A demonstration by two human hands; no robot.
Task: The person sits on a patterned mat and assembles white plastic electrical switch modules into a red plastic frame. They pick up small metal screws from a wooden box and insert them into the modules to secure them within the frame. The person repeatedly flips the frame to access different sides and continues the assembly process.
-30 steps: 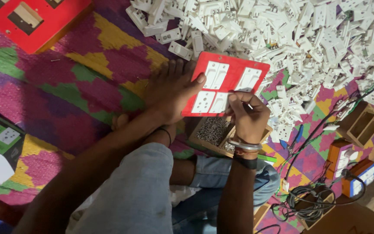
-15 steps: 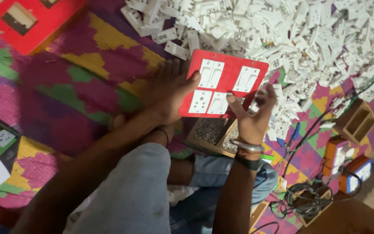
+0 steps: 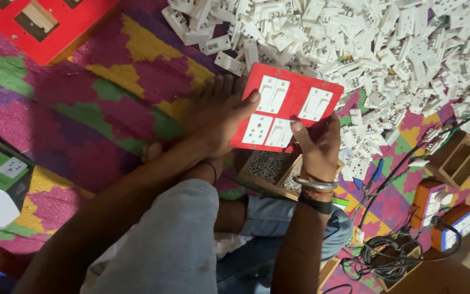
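Two hands hold one red switch plate [image 3: 286, 111] over your lap: your left hand [image 3: 221, 122] clasps its left edge, thumb hooked over the front face, and your right hand [image 3: 316, 144] pinches the near right corner from below. Four white modules sit in its cutouts, two far and two near. Just beneath it a wooden tray of small screws [image 3: 270, 169] rests on your legs, and the great heap of loose white switch parts [image 3: 365, 49] lies touching the plate's far edge. You seem to be at the checking stage, with all four slots filled. Any next move calls for a steady left-hand hold, since the plate hangs tilted in the air, unsupported underneath.
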